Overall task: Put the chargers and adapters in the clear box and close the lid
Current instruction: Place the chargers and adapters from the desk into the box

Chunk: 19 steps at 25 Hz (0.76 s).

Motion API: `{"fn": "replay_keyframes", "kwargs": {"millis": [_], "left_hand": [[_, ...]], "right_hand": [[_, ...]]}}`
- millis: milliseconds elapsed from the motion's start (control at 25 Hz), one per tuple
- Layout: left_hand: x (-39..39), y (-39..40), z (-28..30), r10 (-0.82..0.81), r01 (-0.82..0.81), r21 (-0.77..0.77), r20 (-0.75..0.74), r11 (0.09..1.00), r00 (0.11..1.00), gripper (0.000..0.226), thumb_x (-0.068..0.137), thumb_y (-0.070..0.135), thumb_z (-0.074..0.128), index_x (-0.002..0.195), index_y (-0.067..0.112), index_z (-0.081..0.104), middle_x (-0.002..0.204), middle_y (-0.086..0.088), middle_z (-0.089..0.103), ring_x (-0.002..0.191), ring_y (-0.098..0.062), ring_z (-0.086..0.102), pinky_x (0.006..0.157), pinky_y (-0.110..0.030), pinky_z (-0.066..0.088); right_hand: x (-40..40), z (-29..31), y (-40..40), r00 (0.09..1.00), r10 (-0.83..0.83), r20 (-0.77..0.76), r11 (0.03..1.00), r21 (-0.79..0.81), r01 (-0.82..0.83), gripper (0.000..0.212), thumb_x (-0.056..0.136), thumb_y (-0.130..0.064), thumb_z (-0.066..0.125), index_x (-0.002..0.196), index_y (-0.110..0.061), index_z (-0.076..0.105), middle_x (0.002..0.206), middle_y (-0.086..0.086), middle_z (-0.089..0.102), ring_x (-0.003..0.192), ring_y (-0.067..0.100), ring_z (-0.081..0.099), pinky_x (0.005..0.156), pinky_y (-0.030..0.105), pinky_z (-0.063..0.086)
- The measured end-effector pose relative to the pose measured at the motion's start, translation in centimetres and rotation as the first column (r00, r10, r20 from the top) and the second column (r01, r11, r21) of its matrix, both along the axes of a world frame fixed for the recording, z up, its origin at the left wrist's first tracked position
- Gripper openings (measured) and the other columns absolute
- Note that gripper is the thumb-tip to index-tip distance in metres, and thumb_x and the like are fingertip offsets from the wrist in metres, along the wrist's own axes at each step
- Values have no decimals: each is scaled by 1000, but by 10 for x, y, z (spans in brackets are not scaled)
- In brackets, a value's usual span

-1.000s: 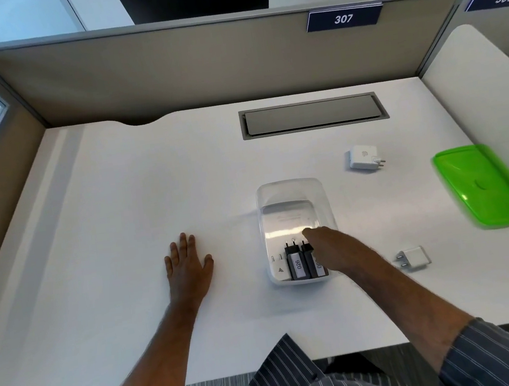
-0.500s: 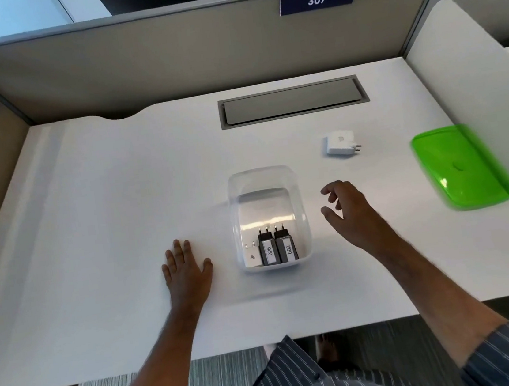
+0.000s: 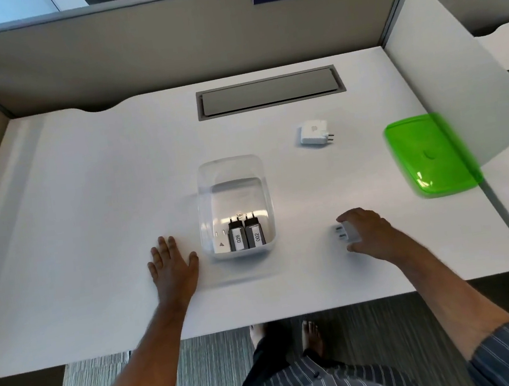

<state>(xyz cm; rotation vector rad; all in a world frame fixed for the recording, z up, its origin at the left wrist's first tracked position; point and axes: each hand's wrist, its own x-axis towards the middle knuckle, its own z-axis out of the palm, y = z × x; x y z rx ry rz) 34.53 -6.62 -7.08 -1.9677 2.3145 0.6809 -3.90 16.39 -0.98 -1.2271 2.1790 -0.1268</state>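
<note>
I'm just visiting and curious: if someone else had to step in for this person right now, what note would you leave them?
Left hand: flat on the desk, fingers straight, beside the clear box, holding nothing.
Right hand: fingers curled round a small white adapter on the desk, right of the box.
Done: two black chargers and one white adapter lie in the box.
Left: put the adapter in hand into the box, then the larger white charger lying farther back on the desk. Last, fetch the green lid from the desk's right edge and close the box.
</note>
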Motion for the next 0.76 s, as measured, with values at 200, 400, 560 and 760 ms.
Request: {"fn": "replay_keyframes", "kwargs": {"millis": [200, 400, 560, 760], "left_hand": [[-3, 4, -2, 8, -8, -20, 6, 1000, 1000, 75, 104, 38, 46, 165, 11, 11, 175, -11, 4, 162, -34, 4, 131, -53, 5], [-1, 9, -13, 10, -10, -78, -2, 997, 1000, 74, 105, 42, 39, 166, 13, 9, 176, -11, 3, 162, -33, 2, 131, -53, 2], [-6, 17, -20, 34, -31, -169, 13, 985, 999, 80, 96, 51, 24, 165, 12, 13, 175, -11, 10, 162, -34, 8, 131, -51, 4], [-5, 17, -28, 51, -47, -243, 10, 969, 999, 78, 96, 50, 26, 165, 14, 16, 175, -8, 14, 162, -32, 12, 131, -52, 8]], "right_hand": [[-5, -7, 8, 997, 65, -40, 987, -142, -70, 57, 83, 1, 64, 135, -20, 56, 137, -2, 54, 127, 27, 46, 102, 41, 44], [-10, -1, -2, 986, 117, -116, 978, -162, -135, 52, 83, -15, 72, 133, -24, 57, 130, -4, 60, 119, 26, 55, 98, 41, 44], [-3, 15, -27, 999, 32, -17, 959, -281, -36, 49, 82, -17, 75, 128, -25, 59, 125, -6, 63, 115, 24, 60, 96, 44, 49], [11, 43, -74, 996, 42, 75, 899, -439, -4, 48, 84, -22, 75, 128, -27, 57, 123, -9, 63, 112, 15, 61, 95, 41, 52]]}}
